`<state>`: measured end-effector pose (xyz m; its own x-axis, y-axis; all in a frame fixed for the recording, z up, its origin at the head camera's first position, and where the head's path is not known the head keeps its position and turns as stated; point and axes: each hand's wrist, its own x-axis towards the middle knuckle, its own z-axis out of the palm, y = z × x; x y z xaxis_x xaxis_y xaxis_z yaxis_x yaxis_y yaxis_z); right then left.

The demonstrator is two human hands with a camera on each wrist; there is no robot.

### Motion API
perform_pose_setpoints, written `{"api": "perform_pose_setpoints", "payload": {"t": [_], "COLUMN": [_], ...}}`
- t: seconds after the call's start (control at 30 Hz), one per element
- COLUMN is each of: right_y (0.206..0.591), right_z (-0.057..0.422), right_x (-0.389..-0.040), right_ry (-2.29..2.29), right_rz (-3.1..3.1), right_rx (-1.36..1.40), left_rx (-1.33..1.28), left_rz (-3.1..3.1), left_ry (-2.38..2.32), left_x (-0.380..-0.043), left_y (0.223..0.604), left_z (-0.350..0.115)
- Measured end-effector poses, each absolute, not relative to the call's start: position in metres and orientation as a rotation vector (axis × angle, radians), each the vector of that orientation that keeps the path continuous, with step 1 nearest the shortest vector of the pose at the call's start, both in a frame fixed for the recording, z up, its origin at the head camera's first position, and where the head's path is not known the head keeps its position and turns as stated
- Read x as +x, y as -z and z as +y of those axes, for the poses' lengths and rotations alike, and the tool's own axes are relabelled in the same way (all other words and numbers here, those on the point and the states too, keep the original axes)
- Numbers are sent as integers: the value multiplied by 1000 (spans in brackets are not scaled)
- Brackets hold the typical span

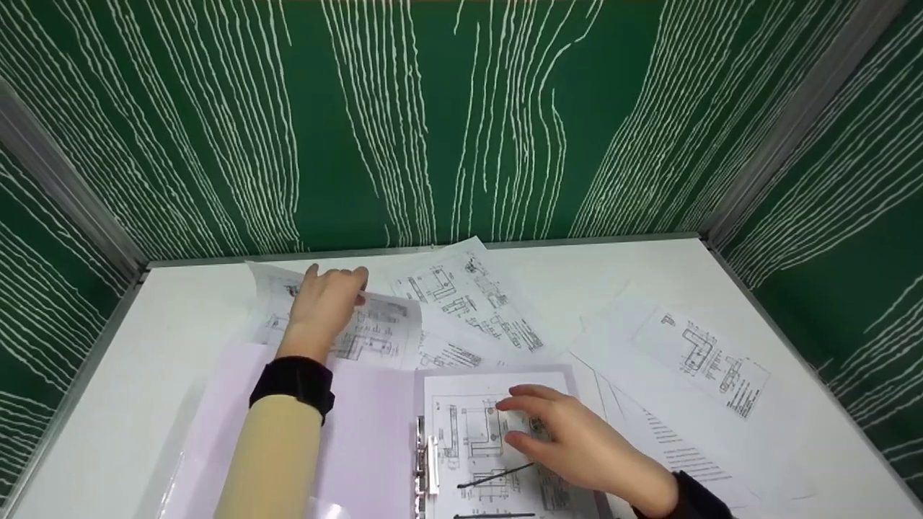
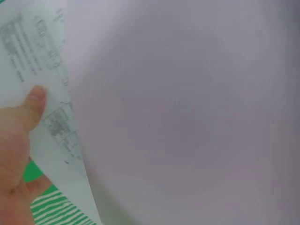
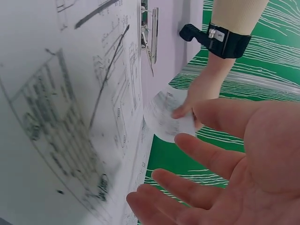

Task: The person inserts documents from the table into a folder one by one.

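Note:
My left hand [image 1: 322, 306] grips a printed sheet [image 1: 386, 328] with technical drawings by its upper part, behind the binder. In the left wrist view the thumb [image 2: 35, 101] lies on the printed side. The sheet is raised and bends. Below it an open lilac binder [image 1: 364, 425] lies on the table, with another drawing sheet [image 1: 451, 393] on its right side beside the metal clip [image 1: 427, 458]. My right hand [image 1: 577, 436] hovers over that sheet, fingers spread and slightly bent, holding nothing. Two dark strokes cross the sheet's lower part.
Behind the binder lie loose drawing sheets [image 1: 497, 303], partly overlapping. More sheets are spread at the right, one with a drawing [image 1: 710, 360] and one with text lines [image 1: 678, 447]. Green panels [image 1: 447, 144] with white wavy lines stand along the white table's [image 1: 577, 270] back and sides.

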<state>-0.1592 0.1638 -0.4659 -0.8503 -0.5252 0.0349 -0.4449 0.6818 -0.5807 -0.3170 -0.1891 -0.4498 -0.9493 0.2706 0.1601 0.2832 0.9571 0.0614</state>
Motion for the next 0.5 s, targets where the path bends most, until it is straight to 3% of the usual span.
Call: {"api": "perform_pose_setpoints", "payload": {"t": [0.5], "right_y": [459], "right_z": [168], "right_x": [-163], "right_ry": [1006], "right_rz": [2812], "right_rx": [-739], "left_rx": [-354], "left_rz": [-2581], "left_ry": [284], "left_x": [-313], "left_y": [381], "left_z": [-191]}}
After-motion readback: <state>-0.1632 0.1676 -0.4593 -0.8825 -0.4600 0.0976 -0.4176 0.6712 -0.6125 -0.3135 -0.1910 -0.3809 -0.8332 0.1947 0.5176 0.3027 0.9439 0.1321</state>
